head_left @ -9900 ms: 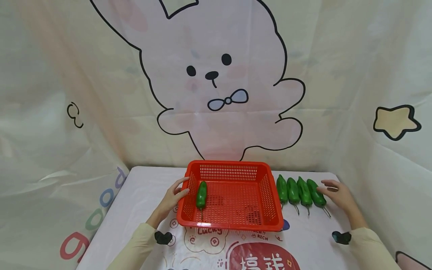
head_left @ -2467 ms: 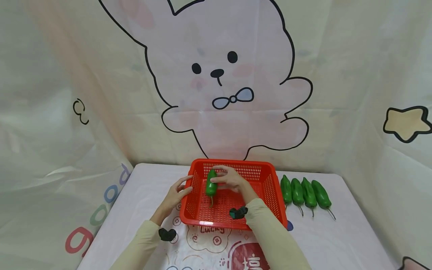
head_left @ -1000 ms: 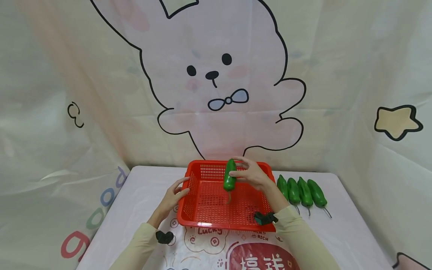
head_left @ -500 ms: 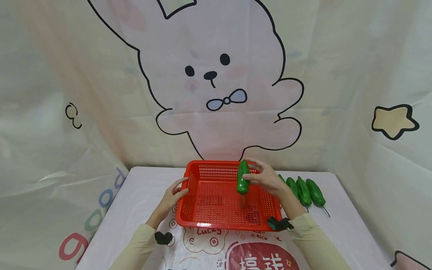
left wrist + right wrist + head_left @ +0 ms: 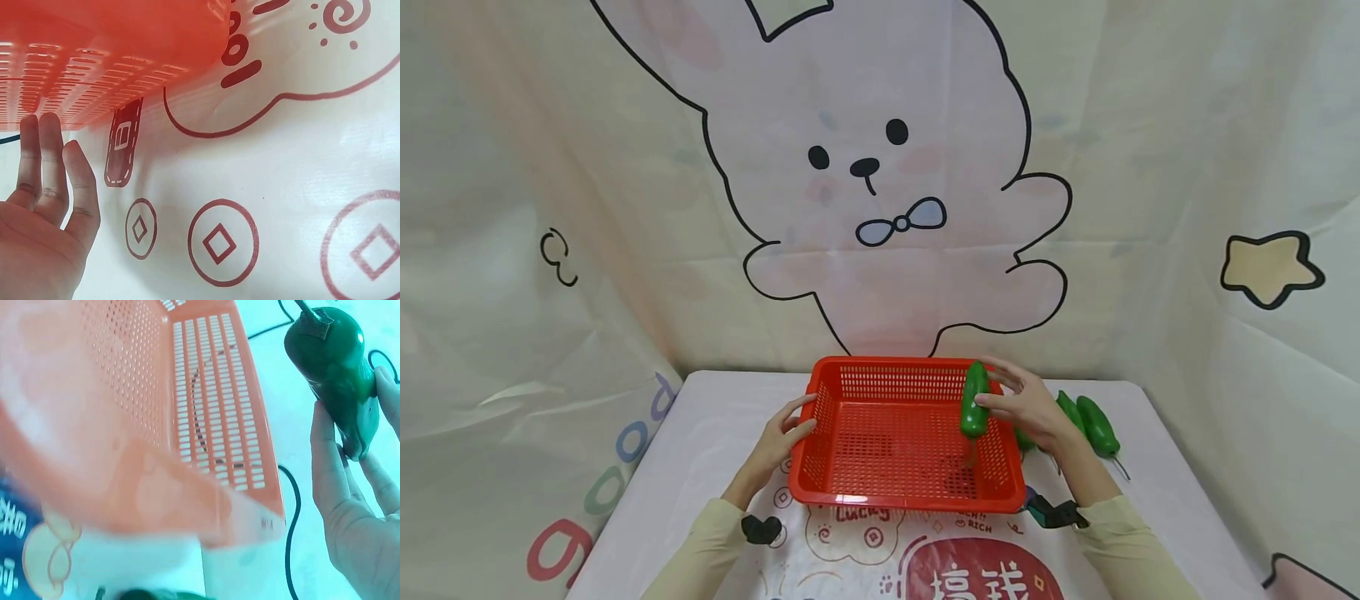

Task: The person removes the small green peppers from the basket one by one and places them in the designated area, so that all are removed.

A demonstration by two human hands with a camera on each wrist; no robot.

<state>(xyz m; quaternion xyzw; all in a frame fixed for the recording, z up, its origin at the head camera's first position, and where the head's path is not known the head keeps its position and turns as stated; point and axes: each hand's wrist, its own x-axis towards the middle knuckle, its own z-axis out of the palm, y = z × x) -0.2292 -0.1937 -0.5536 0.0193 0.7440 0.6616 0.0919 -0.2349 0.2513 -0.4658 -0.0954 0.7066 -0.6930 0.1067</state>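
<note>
A red perforated plastic basket (image 5: 910, 503) stands on the table, with no pepper lying inside. My left hand (image 5: 771, 446) touches its left side at the rim; in the left wrist view, straight fingers (image 5: 53, 162) meet the outer wall. With thumb and fingertips, my right hand (image 5: 1030, 410) pinches a green chili pepper (image 5: 974, 400) above the basket's right side, tip away and stem toward me. The right wrist view shows that pepper (image 5: 342, 381) held off the table. Several more green peppers (image 5: 1099, 427) lie right of the basket, partly hidden by the right hand.
A white printed cloth (image 5: 865, 575) covers the table. Patterned curtains (image 5: 1195, 333) hang behind and at both sides. The basket's right wall (image 5: 1009, 450) stands between its inside and the loose peppers. A dark cable-like line (image 5: 294, 519) shows in the right wrist view.
The pepper that lay at the basket's left was picked up by my right hand, raised and carried rightward to the right wall. My left hand stays at the left rim.
</note>
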